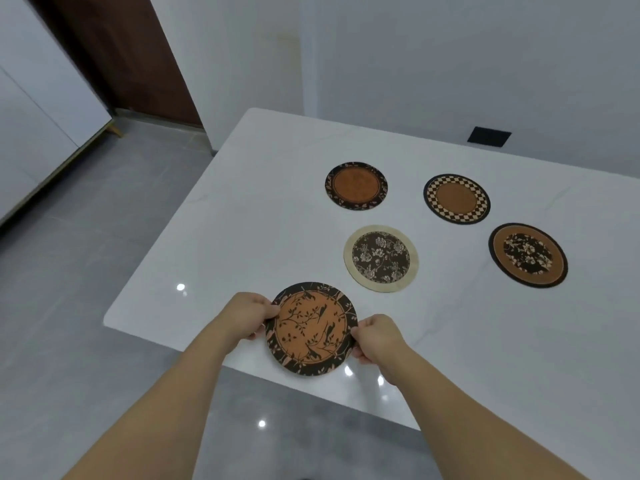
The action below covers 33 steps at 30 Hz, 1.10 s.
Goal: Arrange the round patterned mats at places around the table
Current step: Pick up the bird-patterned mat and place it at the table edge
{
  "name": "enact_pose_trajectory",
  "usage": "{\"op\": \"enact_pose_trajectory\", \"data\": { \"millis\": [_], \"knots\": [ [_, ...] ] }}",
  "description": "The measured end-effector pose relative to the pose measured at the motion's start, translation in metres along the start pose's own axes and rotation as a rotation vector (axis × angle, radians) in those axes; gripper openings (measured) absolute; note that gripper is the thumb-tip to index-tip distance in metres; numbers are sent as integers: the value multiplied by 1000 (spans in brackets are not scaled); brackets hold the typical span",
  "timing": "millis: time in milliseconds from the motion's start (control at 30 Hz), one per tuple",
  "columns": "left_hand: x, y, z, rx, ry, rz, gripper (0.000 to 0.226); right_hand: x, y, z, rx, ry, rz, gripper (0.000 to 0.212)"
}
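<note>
An orange bird-and-branch mat (311,329) is held at the near-left corner of the white table (263,216), its left rim pinched by the left hand (246,318) and its right rim clamped by the right hand (375,337).

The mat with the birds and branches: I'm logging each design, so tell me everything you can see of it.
The bird-and-branch mat is a flat round disc with an orange centre carrying dark birds on leafy branches, ringed by a dark border with pale leaf marks. It looks thin and stiff, perhaps cork or board. The left hand and right hand grip its opposite edges at the near edge of the white table, its near part reaching past that edge. It touches no other mat.
</note>
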<state>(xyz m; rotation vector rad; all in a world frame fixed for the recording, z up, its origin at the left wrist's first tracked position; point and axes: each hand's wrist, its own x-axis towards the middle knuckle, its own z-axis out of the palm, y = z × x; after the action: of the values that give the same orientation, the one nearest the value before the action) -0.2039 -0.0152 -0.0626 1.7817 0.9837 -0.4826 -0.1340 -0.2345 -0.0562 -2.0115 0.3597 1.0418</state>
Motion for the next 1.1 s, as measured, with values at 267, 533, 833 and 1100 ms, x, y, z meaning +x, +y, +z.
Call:
{"op": "enact_pose_trajectory", "data": {
  "millis": [267, 533, 833, 1100],
  "knots": [
    [14, -41, 34, -1, 172, 175, 4, 14, 37, 11, 1, 90, -24, 24],
    [19, -48, 37, 8, 186, 230, 7, 14, 40, 14, -12, 119, -51, 18],
    [19, -58, 36, 0, 168, 258, 8, 13, 43, 16, -83, 138, -90, 16],
    [21, -60, 37, -23, 183, 264, 8, 15, 42, 16, -149, 127, -107, 20]
  ]
}}
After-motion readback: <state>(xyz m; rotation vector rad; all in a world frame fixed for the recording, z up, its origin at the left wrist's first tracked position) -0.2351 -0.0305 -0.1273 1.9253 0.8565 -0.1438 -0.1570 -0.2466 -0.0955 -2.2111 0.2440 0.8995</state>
